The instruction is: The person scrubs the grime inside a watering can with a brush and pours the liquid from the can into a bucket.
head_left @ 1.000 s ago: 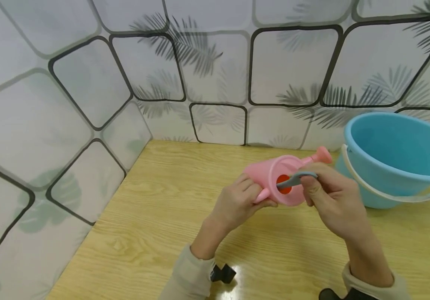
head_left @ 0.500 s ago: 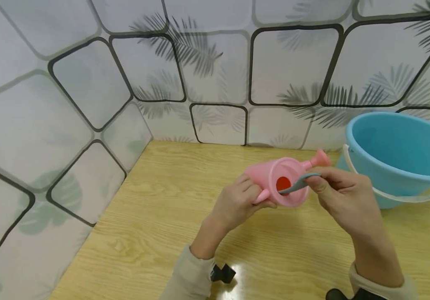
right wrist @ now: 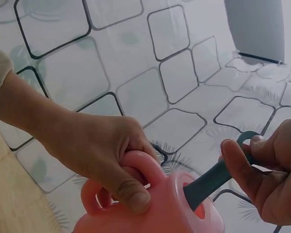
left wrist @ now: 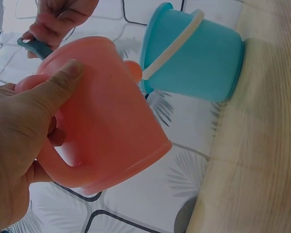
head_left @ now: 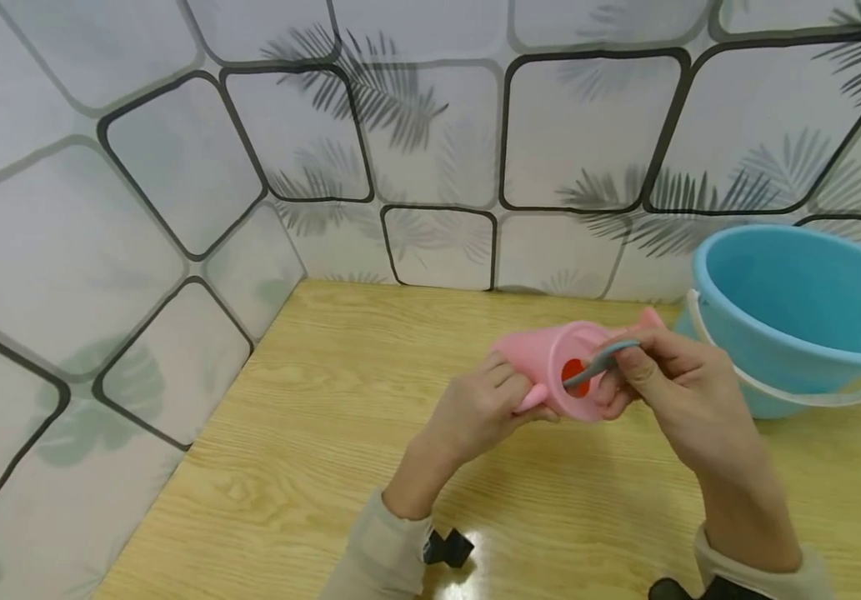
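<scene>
Drawn back in since the earlier frame, your right hand (head_left: 681,392) now sits right at the mouth of a pink plastic watering can (head_left: 531,354), hiding most of its pink spout (head_left: 651,317); the can itself has shifted slightly to the right. You hold it tipped over, mouth toward you, above the pale wood-grain surface (head_left: 310,417), not far from the back edge. Inside the rim (head_left: 583,412) shows a red-orange patch (head_left: 575,377), whether a thing within or a hole in the top you cannot tell from here. Across it slants a grey-blue tool (head_left: 603,361) with a looped end, its lower end in the mouth, its upper part pinched between your right thumb and fingers. Your left hand (head_left: 478,408) grasps the can by its curved handle (head_left: 531,398), thumb pressed along the wall. That renewed approach suggests the tool's work inside the can is under way rather than finished. Farther out, a light-blue plastic bucket (head_left: 756,337) with a white carrying handle (head_left: 798,396) stands toward the right of the back edge. Leaf-patterned walls (head_left: 438,125) rise behind the back and left edges, meeting at the surface's far-left corner.
</scene>
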Available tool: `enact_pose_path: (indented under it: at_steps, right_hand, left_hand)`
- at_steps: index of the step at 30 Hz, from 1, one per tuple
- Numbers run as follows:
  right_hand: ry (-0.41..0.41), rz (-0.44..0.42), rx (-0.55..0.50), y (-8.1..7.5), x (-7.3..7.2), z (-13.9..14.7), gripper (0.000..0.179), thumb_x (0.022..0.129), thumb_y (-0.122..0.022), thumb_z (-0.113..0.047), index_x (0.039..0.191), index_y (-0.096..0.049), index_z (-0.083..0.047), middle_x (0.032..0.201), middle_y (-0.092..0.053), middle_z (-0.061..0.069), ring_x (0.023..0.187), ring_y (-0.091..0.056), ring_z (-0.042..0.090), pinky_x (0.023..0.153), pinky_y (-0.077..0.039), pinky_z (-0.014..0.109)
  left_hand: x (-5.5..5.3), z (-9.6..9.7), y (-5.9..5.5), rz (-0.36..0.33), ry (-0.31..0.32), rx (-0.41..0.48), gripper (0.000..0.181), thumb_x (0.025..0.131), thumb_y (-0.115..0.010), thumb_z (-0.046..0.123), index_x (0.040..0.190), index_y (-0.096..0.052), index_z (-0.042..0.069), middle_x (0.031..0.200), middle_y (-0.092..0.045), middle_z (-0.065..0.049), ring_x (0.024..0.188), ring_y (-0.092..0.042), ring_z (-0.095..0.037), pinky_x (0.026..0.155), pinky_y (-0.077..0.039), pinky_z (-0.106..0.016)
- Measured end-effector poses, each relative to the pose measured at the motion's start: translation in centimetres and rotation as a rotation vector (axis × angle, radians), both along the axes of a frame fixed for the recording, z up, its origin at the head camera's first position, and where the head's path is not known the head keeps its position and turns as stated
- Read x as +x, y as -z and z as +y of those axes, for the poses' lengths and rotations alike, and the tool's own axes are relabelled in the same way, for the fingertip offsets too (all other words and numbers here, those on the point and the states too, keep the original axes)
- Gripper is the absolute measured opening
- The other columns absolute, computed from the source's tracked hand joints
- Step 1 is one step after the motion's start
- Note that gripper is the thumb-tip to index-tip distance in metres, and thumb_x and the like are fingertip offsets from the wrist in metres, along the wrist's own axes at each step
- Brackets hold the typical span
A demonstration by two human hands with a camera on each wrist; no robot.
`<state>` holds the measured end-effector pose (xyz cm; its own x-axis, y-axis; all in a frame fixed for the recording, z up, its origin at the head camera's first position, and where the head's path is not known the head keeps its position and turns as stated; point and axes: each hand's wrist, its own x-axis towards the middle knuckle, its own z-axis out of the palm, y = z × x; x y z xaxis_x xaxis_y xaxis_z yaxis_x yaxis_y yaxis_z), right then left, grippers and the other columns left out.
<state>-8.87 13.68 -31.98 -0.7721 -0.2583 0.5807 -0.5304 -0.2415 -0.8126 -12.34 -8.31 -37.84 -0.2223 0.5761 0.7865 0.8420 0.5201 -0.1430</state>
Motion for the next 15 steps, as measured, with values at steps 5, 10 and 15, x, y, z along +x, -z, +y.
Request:
enact_pose_path:
  at_steps: [5, 10, 15]
  right_hand:
    - [0.018, -0.033, -0.035, 0.5, 0.1, -1.2, 0.018, 0.098, -0.049, 0.009, 0.107, -0.063, 0.013, 0.085, -0.068, 0.013, 0.073, -0.067, 0.016, 0.063, -0.056, 0.024]
    - [0.161, -0.083, 0.185, 0.5, 0.2, -1.9, 0.012, 0.098, -0.054, 0.004, 0.096, -0.065, 0.007, 0.078, -0.066, 0.005, 0.070, -0.064, 0.011, 0.059, -0.053, 0.020]
    - [0.215, -0.083, 0.046, 0.1, 0.8, -1.7, 0.014, 0.099, -0.051, 0.005, 0.096, -0.061, 0.014, 0.076, -0.067, 0.009, 0.064, -0.066, 0.013, 0.056, -0.055, 0.022]
  left_hand:
    - [0.0, -0.2, -0.1, 0.003, -0.013, 0.004, 0.044, 0.077, -0.083, 0.040, 0.068, -0.048, 0.014, 0.066, -0.047, 0.004, 0.067, -0.050, -0.010, 0.062, -0.043, -0.013]
    - [0.1, -0.1, 0.0, -0.011, 0.004, 0.011, 0.042, 0.075, -0.083, 0.040, 0.068, -0.049, 0.014, 0.066, -0.047, 0.005, 0.066, -0.049, -0.009, 0.063, -0.043, -0.014]
    - [0.1, -0.1, 0.0, -0.020, 0.006, 0.003, 0.043, 0.075, -0.083, 0.041, 0.068, -0.050, 0.014, 0.067, -0.049, 0.005, 0.068, -0.050, -0.009, 0.063, -0.044, -0.012]
